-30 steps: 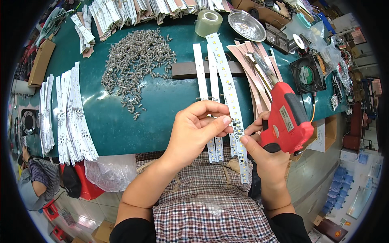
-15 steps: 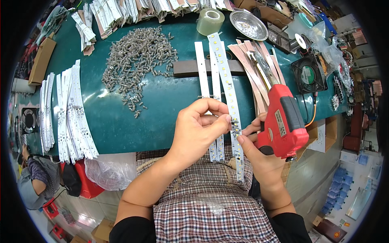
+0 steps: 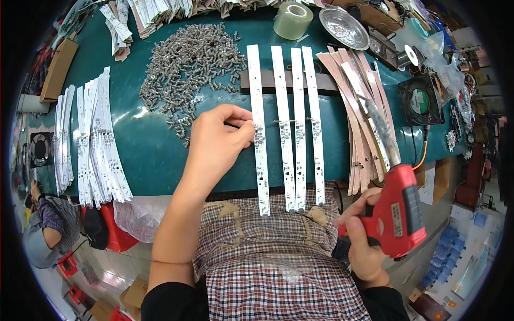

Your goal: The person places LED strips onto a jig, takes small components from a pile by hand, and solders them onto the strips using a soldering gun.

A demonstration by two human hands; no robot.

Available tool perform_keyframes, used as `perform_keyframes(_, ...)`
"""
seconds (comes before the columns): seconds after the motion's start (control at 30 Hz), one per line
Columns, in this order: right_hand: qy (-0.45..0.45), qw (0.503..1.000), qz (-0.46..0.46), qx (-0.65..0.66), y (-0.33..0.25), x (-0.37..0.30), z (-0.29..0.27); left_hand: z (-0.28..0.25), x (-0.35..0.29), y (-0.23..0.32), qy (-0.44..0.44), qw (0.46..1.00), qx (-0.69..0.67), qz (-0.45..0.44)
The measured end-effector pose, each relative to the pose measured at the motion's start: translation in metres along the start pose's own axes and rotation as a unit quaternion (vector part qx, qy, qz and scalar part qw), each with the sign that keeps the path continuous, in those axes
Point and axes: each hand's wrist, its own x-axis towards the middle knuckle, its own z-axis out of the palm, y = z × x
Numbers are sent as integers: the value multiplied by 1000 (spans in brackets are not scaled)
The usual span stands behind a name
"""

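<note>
My left hand (image 3: 222, 142) pinches the edge of a white LED strip board (image 3: 259, 160) near its middle. The board stands lengthwise at the left of a row, its front end reaching past the table edge. To its right lie three similar LED boards (image 3: 282, 101), their far parts across a dark bar (image 3: 334, 84). Small metal parts stick out sideways around the middle of these boards. My right hand (image 3: 367, 249) grips a red soldering gun (image 3: 397, 216), whose metal tip points up and away over a fan of pinkish strips (image 3: 353, 144).
A heap of small metal parts (image 3: 193, 67) lies left of centre. Stacked LED boards (image 3: 96, 139) are at the far left. Behind stand a tape roll (image 3: 293, 21) and a metal dish (image 3: 344, 29). A black fan (image 3: 422, 101) sits at the right, near an orange cable (image 3: 423, 152).
The board held in front of me now lies in the row, with my left hand at its left edge. My right hand and the soldering gun have moved right and toward me, away from it.
</note>
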Motion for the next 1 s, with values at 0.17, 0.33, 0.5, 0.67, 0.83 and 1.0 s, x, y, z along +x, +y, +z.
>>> perform_keyframes(0.17, -32, 996, 79, 2, 5, -7, 5, 8, -5, 8, 37, 998, 46, 20)
perform_keyframes(0.33, -88, 991, 98, 39, 19, -5, 6, 2, -11, 10, 97, 956, 229, 158)
perform_keyframes(0.5, -82, 977, 105, -168, 27, -4, 6, -1, -6, -1, 40, 965, 173, 194)
perform_keyframes(0.67, -81, 978, 60, -184, 35, 4, 15, -3, -5, -4, 35, 964, 175, 195)
perform_keyframes(0.83, -88, 974, 71, -196, 43, 6, 19, -2, -3, -7, 51, 957, 178, 224)
perform_keyframes(1.0, -89, 975, 114, -168, 41, 5, 19, -2, -3, -8, 52, 960, 160, 226)
